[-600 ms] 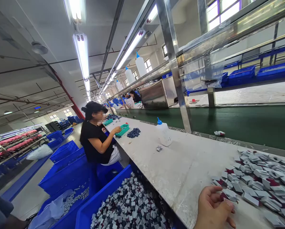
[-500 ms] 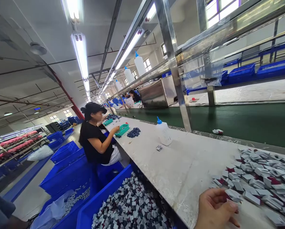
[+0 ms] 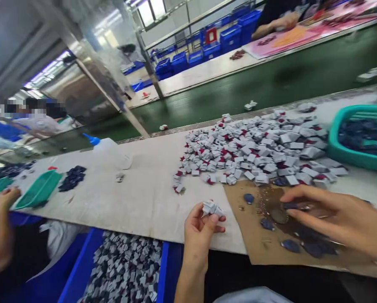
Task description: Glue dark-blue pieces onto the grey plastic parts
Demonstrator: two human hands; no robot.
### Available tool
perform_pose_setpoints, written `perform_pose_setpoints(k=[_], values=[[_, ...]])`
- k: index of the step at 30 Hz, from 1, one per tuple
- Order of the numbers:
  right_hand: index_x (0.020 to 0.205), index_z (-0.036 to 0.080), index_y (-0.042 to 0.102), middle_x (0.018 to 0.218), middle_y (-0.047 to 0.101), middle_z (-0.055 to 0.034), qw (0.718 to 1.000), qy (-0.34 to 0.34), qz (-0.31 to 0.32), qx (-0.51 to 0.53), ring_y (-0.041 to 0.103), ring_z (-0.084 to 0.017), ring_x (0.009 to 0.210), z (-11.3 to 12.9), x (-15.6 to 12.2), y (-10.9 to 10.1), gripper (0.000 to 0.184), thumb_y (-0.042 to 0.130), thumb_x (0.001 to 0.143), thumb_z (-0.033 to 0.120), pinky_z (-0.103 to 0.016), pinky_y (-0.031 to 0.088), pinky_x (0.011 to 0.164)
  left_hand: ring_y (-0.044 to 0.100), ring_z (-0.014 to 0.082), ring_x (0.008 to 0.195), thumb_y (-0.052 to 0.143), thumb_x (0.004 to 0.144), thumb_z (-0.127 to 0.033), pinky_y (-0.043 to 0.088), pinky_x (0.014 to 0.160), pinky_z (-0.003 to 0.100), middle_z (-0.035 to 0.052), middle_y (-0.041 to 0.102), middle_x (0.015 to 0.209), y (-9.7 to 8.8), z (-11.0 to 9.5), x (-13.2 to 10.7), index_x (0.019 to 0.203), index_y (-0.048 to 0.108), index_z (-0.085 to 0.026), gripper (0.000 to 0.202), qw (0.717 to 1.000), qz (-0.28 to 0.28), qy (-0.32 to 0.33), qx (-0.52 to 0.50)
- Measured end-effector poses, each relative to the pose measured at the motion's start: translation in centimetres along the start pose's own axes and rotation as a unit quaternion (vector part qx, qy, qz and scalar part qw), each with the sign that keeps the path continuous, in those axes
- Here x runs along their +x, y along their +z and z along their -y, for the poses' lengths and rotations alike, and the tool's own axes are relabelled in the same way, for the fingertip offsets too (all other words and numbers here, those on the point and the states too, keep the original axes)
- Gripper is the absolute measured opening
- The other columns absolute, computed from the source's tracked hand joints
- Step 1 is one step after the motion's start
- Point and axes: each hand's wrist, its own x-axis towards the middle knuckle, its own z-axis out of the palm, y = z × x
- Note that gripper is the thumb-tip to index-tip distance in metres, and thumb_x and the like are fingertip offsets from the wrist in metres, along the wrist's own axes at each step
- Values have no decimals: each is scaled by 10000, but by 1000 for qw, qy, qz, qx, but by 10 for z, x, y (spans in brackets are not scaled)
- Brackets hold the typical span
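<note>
My left hand (image 3: 198, 229) pinches a small grey box (image 3: 212, 208) at its fingertips above the worktop (image 3: 144, 198) edge. My right hand (image 3: 336, 219), to its right, fingers closed on a thin tool (image 3: 294, 206) over the cardboard (image 3: 254, 244).

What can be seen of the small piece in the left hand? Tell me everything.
The small piece looks like a little grey-white folded box, like those in the pile behind it. The left hand pinches it between thumb and fingertips, lifted over the near edge of the table, just left of the brown cardboard sheet. Finer detail is blurred.
</note>
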Motion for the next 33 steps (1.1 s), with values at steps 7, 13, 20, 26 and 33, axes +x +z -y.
perform_pose_setpoints(k=[7,13,20,26,33], values=[[891,221,613,807,610,-42,998,-53,13,-42,579,-126,628,11,5,6,192,464,873,341,-231,486,548,629,109,644,829,604,-301,506,498,137,38,671,736,21,27,-22,872,661,-108,371,994,65,-86,-12],[1046,270,618,969,644,-26,993,-108,-26,-36,635,-132,794,0,-2,4,216,464,898,305,-228,542,641,629,104,646,822,620,-289,508,509,137,39,674,755,22,28,-20,898,647,-96,381,991,77,-109,-9],[990,257,656,934,676,-12,971,-199,-51,-122,652,-148,836,-7,-1,8,230,442,922,305,-267,562,702,637,109,660,823,620,-285,515,516,140,32,674,758,22,27,-20,886,642,-102,370,990,82,-113,-2],[937,218,692,873,668,-60,965,-224,-4,-140,650,-174,751,4,1,4,343,362,946,310,-284,537,584,644,111,665,830,608,-285,510,506,133,29,679,766,23,24,-20,870,649,-108,365,991,74,-115,-1],[889,245,688,775,667,-33,995,-91,-22,46,637,-156,654,50,1,-10,270,545,854,472,-223,500,476,671,121,679,833,611,-242,515,539,131,25,697,754,27,23,-25,850,651,-123,324,990,91,-105,-23]])
